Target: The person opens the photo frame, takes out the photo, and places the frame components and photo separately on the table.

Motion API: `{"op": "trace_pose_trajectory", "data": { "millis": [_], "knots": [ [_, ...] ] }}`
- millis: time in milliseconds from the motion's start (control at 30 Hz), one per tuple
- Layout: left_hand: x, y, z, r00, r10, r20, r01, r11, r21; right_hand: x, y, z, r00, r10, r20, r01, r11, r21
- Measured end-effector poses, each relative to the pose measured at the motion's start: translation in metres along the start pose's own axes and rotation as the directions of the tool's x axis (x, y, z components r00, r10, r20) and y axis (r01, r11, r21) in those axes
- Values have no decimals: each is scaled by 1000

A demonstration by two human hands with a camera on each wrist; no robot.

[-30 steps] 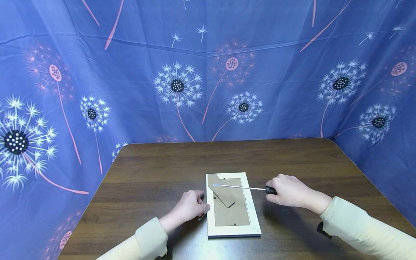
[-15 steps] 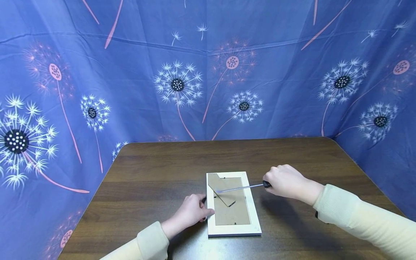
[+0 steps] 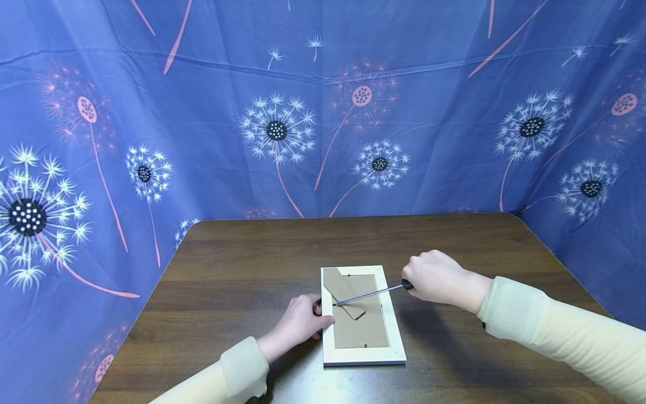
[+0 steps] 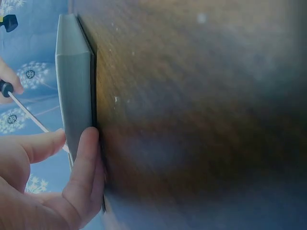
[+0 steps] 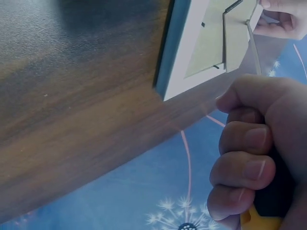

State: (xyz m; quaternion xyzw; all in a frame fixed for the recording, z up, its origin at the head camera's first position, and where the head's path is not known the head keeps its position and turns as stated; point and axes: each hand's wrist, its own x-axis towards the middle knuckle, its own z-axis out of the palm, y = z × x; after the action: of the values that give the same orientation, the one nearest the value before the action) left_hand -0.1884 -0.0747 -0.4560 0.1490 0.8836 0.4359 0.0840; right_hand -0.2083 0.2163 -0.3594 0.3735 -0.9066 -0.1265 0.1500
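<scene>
A white picture frame (image 3: 360, 356) lies face down on the table, its brown backing board (image 3: 360, 334) and angled stand leg (image 3: 334, 279) facing up. My left hand (image 3: 298, 322) grips the frame's left edge, thumb on top and fingers along the side, as the left wrist view shows. In my right hand (image 3: 436, 278) is a screwdriver (image 3: 370, 294), its black and yellow handle (image 5: 271, 199) wrapped by curled fingers. The shaft slants down leftward across the frame, and its tip is at the small dark tab on the left side of the backing. Whether the tip touches the tab is hard to tell.
The brown wooden table (image 3: 242, 264) extends around the frame on every side. Behind it and at both sides hangs a blue cloth (image 3: 212, 112) with dandelion prints. Several small dark tabs, one of them (image 3: 365, 346) at the near edge, sit around the backing.
My right hand has moved left and slightly away, tilting the screwdriver so its tip dropped toward the left tab. My left thumb has moved onto the frame's edge.
</scene>
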Motion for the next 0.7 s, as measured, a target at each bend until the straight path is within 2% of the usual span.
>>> {"op": "trace_pose_trajectory", "data": {
  "millis": [300,533,700],
  "knots": [
    [5,-2,1,1000,4,0,-4,1000,-7,6,-1,-3,1000,-4,29,4,1000,-18],
    [7,-3,1,1000,2,-11,-2,999,44,5,0,-1,999,1,32,-1,1000,4],
    [9,-1,1,1000,-21,1,21,1000,8,3,1,1,1000,-6,24,5,1000,16]
  ]
}}
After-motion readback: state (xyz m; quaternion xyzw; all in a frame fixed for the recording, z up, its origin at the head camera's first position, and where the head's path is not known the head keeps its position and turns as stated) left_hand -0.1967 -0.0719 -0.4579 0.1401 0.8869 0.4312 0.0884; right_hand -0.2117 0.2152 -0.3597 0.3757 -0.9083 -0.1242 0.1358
